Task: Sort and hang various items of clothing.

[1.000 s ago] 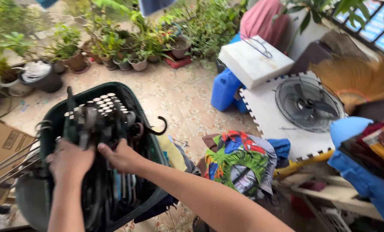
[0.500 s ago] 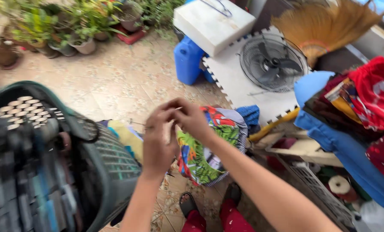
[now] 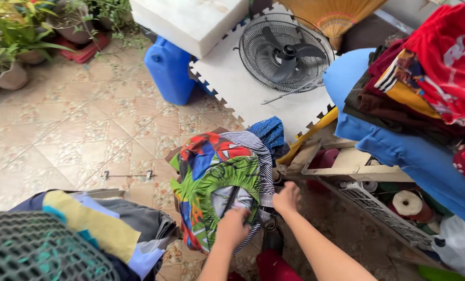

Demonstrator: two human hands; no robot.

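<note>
Now both hands, the left hand [image 3: 232, 227] and the right hand [image 3: 287, 198], are closed on the colourful garment [image 3: 217, 177] (green, red, blue), above the tiled floor [image 3: 87, 130].

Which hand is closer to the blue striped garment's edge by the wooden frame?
Right. The right hand touches the striped garment; the left hand rests lower on the green cartoon-print cloth.

We see a blue jerrycan [image 3: 169, 73] on the tiled floor [image 3: 81, 130] | a white slab [image 3: 188, 21] above it | a fan grille [image 3: 284, 52] on a white foam mat [image 3: 243, 93] | potted plants [image 3: 14, 47] top left | folded clothes [image 3: 425, 78] stacked right | a green mesh basket [image 3: 35, 250] bottom left.
</note>
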